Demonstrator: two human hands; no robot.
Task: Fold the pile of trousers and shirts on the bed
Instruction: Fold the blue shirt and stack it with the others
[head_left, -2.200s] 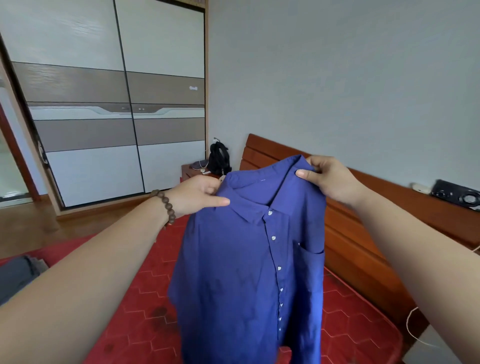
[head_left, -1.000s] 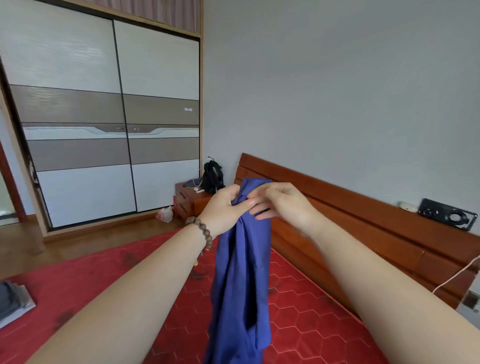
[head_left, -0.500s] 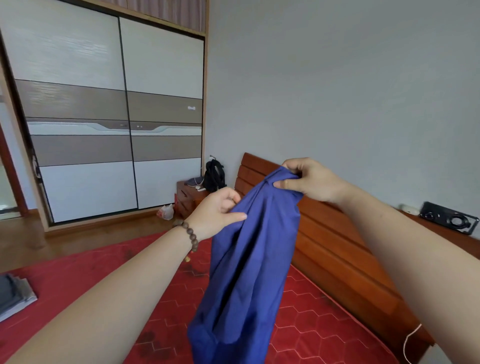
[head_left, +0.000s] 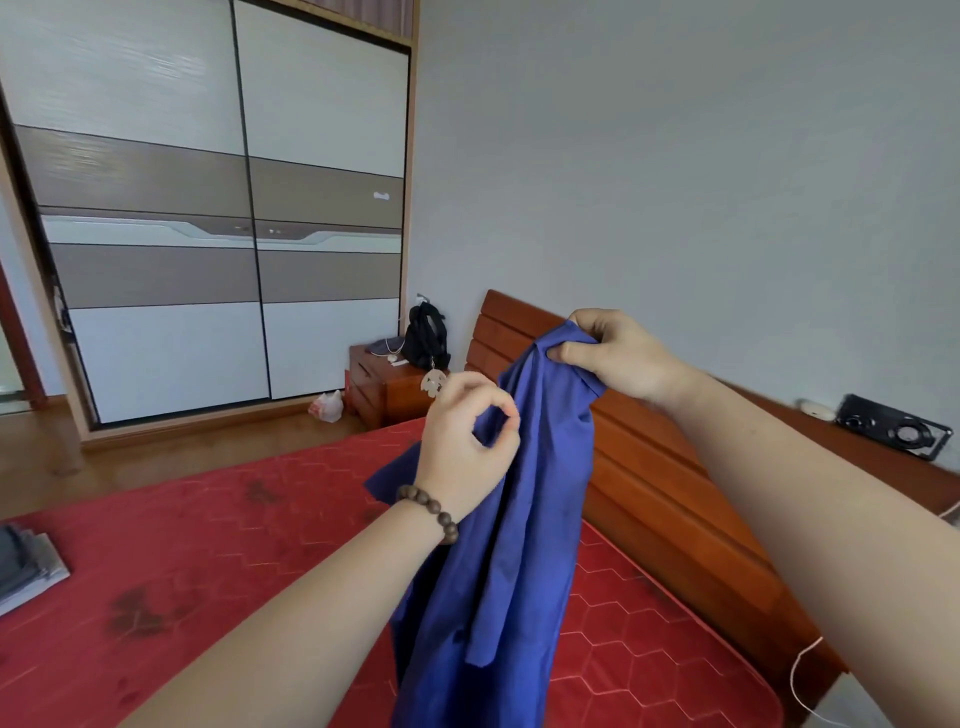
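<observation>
Since half a second ago my left hand (head_left: 467, 447) has shifted along the blue shirt (head_left: 519, 545), thumb curled to forefinger; whether that grip holds cloth I cannot tell. My right hand (head_left: 623, 358) pinches the top, and the shirt hangs above the bed (head_left: 208, 545). I judge this a regrip, with no fold begun.

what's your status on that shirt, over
Right grip holds blue shirt by its top, hanging above the bed. Left grip pinches its edge lower down. Nothing blocking.
</observation>
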